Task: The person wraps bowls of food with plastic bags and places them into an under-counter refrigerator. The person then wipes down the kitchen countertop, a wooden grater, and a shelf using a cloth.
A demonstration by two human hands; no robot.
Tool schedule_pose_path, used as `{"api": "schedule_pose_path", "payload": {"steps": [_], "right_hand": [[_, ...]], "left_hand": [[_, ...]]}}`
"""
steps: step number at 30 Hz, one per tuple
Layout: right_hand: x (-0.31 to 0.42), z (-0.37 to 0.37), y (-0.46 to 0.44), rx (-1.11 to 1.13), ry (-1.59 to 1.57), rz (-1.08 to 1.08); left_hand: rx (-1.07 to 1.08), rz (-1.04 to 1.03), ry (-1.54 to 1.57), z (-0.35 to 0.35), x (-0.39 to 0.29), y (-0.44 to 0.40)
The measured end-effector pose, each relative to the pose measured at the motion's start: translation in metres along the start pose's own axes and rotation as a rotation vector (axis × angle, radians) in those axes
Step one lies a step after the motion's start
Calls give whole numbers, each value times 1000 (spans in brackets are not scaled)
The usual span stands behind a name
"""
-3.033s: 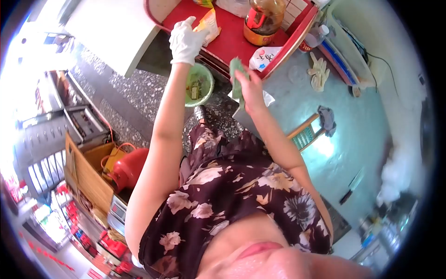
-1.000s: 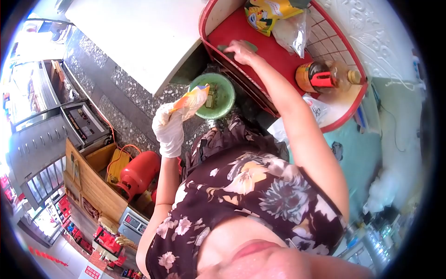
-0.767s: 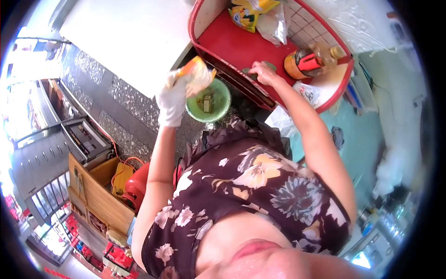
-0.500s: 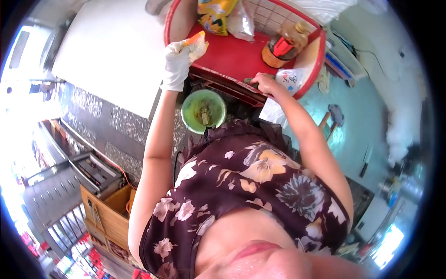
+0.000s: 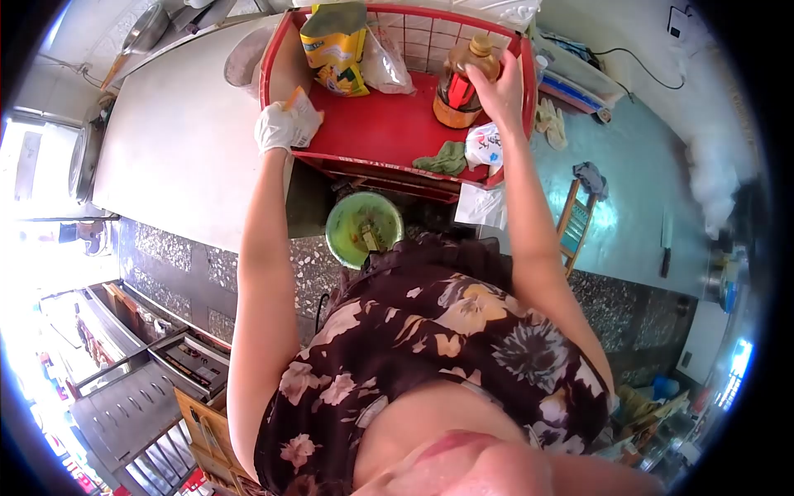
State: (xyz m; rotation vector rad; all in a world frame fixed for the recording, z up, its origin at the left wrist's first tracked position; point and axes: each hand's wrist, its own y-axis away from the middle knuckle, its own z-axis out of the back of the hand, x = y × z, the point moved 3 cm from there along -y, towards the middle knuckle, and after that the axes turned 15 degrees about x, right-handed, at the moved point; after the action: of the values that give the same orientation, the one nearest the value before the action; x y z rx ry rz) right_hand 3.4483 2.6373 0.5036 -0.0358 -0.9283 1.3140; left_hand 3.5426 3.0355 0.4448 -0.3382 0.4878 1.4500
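My left hand (image 5: 275, 129), in a white glove, is closed on a small orange-and-white packet (image 5: 304, 117) at the left edge of a red shelf (image 5: 376, 124). My bare right hand (image 5: 502, 93) is at the right side of a large plastic bottle (image 5: 456, 95) with dark liquid, a red label and an orange lower band. The thumb lies against the bottle and the fingers are partly hidden behind it. The bottle stands upright on the shelf. In front of it are a crumpled green cloth (image 5: 444, 159) and a white printed plastic bag (image 5: 483, 145).
A yellow bag (image 5: 335, 54) and a clear plastic bag (image 5: 387, 62) stand at the shelf's back. Below is a green basin (image 5: 364, 217). A white tabletop (image 5: 186, 140) extends left. On the right-hand table lie a wooden-framed grater (image 5: 576, 223) and a knife (image 5: 667, 244).
My right hand has left the green cloth at the shelf's front edge and moved up to the bottle. My left hand still holds the packet, now lower and further left. The view has shifted.
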Motion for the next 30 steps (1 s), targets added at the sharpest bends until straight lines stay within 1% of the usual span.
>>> {"api": "schedule_pose_path", "payload": {"steps": [2,3,5,6,8,9,12,13,15,16,17,19,21,23,24,25,27,28,29,30], "right_hand": [[2,-4,-17,214,-276,-96],[-1,-10,-27,378,-486,-81],[-8,-12,-33,398,-295,-169],[-5,-11,-32,407,-295,-164],[14,-3,-24,278,-289,-59],[22,-4,-17,264,-302,-23],[56,-11,5,320,-349,-46],[65,-14,8,248,-308,69],[79,-25,11,339,-406,60],[81,-40,14,390,-660,-27],[84,-52,14,389,-757,2],[113,-55,13,473,-516,29],[139,-73,15,554,-472,138],[171,-86,14,456,-469,259],[185,-94,11,484,-404,241],[194,-104,8,512,-337,218],[208,-121,8,456,-385,241],[210,-129,13,428,-488,337],[207,-130,17,214,-609,441],[202,-111,20,173,-554,442]], "left_hand": [[-17,-4,-37,-2,-5,5],[-32,-6,-78,-4,-5,8],[-60,17,-71,-9,-2,8],[-56,49,-76,-9,-1,9],[-60,90,-78,-10,4,8],[-81,70,-72,-13,9,8],[-114,70,-54,-11,12,10],[-111,80,-45,-13,14,12],[-145,73,-51,-12,14,12],[-161,87,-26,-12,14,9],[-172,99,-3,-14,14,9],[-179,109,-22,-13,9,8],[-191,112,-36,-10,6,6],[-193,106,-49,-11,9,4],[-127,124,-61,-9,5,1],[-106,106,-77,-13,8,-5],[-153,1,45,-3,-7,3],[-128,40,218,20,-39,27],[-101,81,389,38,-68,47],[-285,-66,305,29,-50,50]]}}
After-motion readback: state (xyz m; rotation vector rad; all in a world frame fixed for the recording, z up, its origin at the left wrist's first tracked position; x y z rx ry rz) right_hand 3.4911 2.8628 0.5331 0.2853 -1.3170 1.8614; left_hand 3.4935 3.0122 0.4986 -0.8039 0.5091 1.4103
